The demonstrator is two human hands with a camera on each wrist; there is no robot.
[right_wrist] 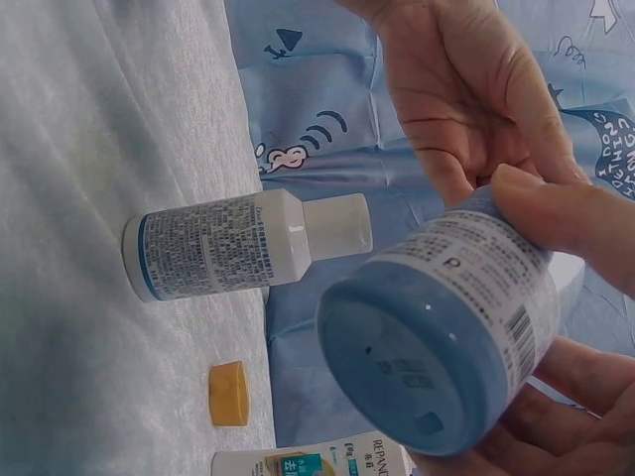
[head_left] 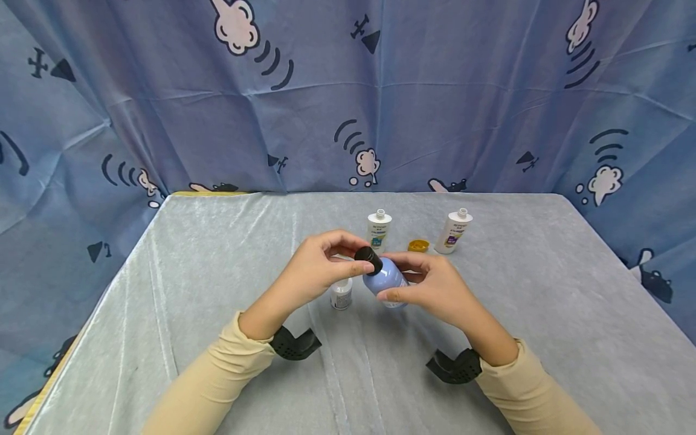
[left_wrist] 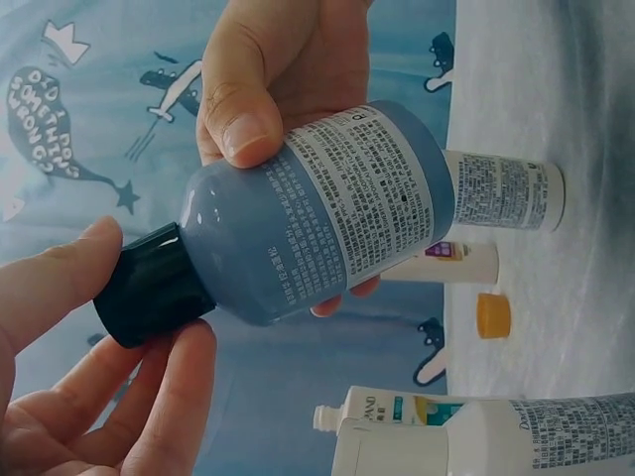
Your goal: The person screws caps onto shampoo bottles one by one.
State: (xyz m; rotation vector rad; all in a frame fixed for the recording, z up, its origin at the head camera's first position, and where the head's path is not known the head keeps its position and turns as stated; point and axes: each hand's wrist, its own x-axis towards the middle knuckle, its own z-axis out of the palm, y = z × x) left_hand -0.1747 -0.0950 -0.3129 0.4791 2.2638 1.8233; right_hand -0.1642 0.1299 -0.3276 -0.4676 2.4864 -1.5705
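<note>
Above the table, a light-blue bottle (head_left: 385,276) with a printed white label is held tilted, its base toward the right wrist camera. My right hand (head_left: 435,284) grips the bottle's body, thumb on the near side. The bottle's black cap (left_wrist: 154,286) sits on its neck. My left hand (head_left: 318,266) pinches this cap between thumb and fingers. In the right wrist view the left hand (right_wrist: 476,94) is partly hidden behind the bottle. A white bottle (head_left: 341,296) with a white cap stands just below the left hand.
Two uncapped white bottles stand farther back, one with a teal label (head_left: 378,227) and one with a purple label (head_left: 454,232). A yellow-orange cap (head_left: 418,245) lies between them. Another white bottle (left_wrist: 506,190) shows behind the blue one. Grey cloth (head_left: 217,272) covers the table.
</note>
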